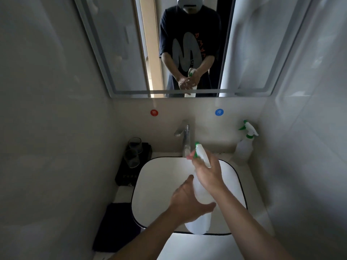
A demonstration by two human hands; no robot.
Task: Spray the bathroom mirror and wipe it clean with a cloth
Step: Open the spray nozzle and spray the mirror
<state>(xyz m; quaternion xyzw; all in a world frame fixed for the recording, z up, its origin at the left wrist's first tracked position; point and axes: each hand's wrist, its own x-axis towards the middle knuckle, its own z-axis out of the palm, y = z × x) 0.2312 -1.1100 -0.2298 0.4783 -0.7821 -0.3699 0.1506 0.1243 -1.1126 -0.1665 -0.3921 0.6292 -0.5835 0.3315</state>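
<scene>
I hold a white spray bottle (201, 218) with a green-and-white trigger head over the sink. My left hand (187, 201) wraps the bottle's body from the left. My right hand (207, 175) grips its neck just below the trigger head, which points toward the wall. The mirror (116, 44) hangs on the wall above the sink and reflects me holding the bottle. A dark cloth (114, 226) lies folded on the counter at the sink's left front corner.
A white basin (157, 177) with a dark rim fills the counter, and a chrome faucet (185, 136) stands behind it. A second spray bottle (245, 141) stands at the back right corner. Two glasses (134, 151) sit on a black tray at the left.
</scene>
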